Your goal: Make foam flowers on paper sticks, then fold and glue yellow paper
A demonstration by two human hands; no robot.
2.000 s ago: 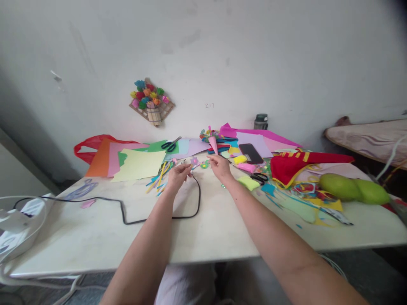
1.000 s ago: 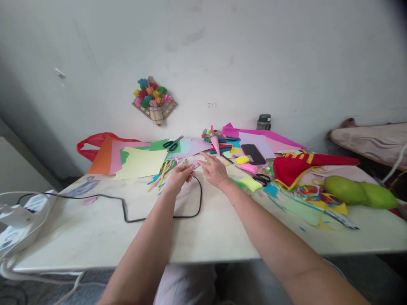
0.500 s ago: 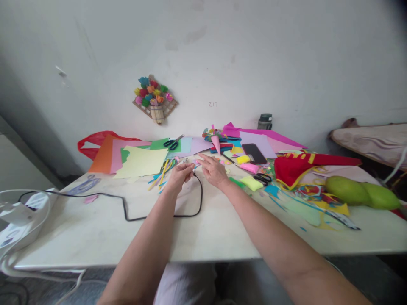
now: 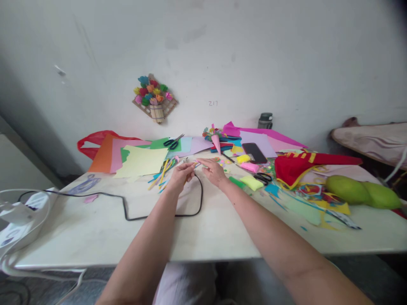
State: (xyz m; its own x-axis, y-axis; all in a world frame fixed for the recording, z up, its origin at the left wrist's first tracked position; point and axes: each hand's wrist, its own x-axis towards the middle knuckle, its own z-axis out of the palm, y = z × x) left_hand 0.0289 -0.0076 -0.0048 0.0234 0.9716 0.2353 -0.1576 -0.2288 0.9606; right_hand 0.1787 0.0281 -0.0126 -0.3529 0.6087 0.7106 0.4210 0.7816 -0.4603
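Note:
My left hand (image 4: 182, 176) is closed in a pinch around a small pale purple piece (image 4: 197, 164), which looks like paper. From the other side the fingertips of my right hand (image 4: 213, 173) close on the far end of the same piece, thumb underneath. Most of the piece is hidden by my fingers. Just behind lie small coloured paper bits and a few pink scraps. Narrow yellow and blue paper strips (image 4: 163, 171) rest beside my left hand. A black cable (image 4: 201, 195) loops on the table below both hands.
Coloured paper sheets (image 4: 143, 161) and black scissors (image 4: 173, 143) lie at the back left. A pink paper cone of flowers (image 4: 216, 143), a phone (image 4: 254, 153), clay packs (image 4: 252, 183), more scissors (image 4: 263, 178), red cloth (image 4: 297, 167) and green fruit (image 4: 346, 189) are right. A power strip (image 4: 27, 220) sits left.
My right hand's fingers, spread and raised before, have drawn together and lowered onto the purple piece. My left hand has shifted slightly right, still pinching.

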